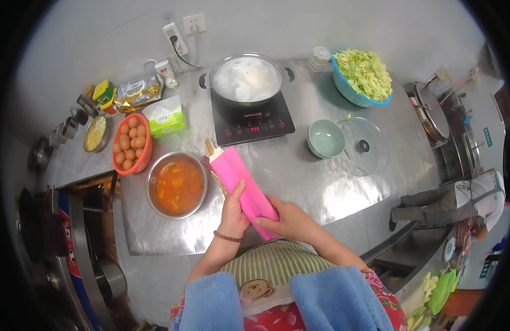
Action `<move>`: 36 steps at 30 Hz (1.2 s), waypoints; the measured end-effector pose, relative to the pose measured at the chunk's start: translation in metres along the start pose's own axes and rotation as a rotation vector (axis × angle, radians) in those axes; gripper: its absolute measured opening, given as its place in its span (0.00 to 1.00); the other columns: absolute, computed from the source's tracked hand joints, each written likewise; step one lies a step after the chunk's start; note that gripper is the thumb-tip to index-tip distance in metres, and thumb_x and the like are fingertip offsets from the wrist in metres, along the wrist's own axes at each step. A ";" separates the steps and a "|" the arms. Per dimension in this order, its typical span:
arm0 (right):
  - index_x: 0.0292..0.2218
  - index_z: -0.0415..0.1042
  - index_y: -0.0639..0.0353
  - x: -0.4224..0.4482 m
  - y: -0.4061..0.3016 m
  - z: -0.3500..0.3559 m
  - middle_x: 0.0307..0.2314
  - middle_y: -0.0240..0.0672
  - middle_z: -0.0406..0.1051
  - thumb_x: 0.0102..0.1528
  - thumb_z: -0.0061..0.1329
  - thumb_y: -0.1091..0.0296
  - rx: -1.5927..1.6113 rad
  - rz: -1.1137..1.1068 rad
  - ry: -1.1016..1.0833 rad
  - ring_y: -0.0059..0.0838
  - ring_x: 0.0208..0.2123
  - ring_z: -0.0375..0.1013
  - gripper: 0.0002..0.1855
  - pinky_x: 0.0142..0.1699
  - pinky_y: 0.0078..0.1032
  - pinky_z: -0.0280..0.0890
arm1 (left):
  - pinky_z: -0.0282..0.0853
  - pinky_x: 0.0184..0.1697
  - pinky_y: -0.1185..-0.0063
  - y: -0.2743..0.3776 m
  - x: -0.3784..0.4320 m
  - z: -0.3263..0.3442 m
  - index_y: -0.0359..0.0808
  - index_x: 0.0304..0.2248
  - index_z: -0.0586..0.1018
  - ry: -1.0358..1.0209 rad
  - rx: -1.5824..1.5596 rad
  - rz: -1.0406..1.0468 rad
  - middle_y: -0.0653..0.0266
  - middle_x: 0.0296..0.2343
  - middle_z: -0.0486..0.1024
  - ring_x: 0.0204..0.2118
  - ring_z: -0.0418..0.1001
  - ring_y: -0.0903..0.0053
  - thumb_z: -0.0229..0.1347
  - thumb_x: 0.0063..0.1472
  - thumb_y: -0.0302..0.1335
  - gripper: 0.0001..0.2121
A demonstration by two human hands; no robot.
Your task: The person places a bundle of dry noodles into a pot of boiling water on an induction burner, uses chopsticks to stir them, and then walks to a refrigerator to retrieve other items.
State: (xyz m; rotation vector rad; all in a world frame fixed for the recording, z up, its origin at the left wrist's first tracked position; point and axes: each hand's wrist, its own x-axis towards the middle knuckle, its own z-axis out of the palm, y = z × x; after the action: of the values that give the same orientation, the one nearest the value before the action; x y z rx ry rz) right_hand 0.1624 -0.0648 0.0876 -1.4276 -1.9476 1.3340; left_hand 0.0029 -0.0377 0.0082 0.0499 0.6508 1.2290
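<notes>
Both of my hands are closed around a bright pink paper packet [250, 188], tilted over the near part of the steel table. White dried noodle ends [216, 153] stick out of its far end. My left hand [235, 211] wraps the packet's left side, with the thumb on top. Around its near end lies my right hand [284, 218]. Wooden chopsticks [209, 143] show just beyond the noodles. A steel basin [150, 197] of orange-red soup stands left of the packet. Farther off, a pot [246, 78] of white frothy liquid sits on a black induction cooker [251, 124].
A red basket of brown eggs [131, 143], a tissue pack [168, 120] and a small bowl [96, 134] stand left. To the right are green bowls [326, 138], a glass lid [370, 145] and a blue basin [348, 89] of chopped cabbage. A person [449, 200] stands far right.
</notes>
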 end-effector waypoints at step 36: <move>0.60 0.53 0.59 -0.104 0.042 0.016 0.46 0.48 0.69 0.57 0.47 0.61 0.197 0.267 0.217 0.36 0.47 0.69 0.33 0.49 0.29 0.64 | 0.69 0.47 0.71 -0.062 -0.027 0.009 0.33 0.41 0.72 -0.154 0.118 -0.267 0.62 0.34 0.74 0.40 0.72 0.71 0.53 0.55 0.22 0.13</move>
State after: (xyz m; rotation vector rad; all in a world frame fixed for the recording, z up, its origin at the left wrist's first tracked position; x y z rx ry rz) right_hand 0.2149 -0.1627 0.0667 -1.6969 -1.4856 1.3736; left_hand 0.0552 -0.0809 0.0047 0.1497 0.5747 0.9191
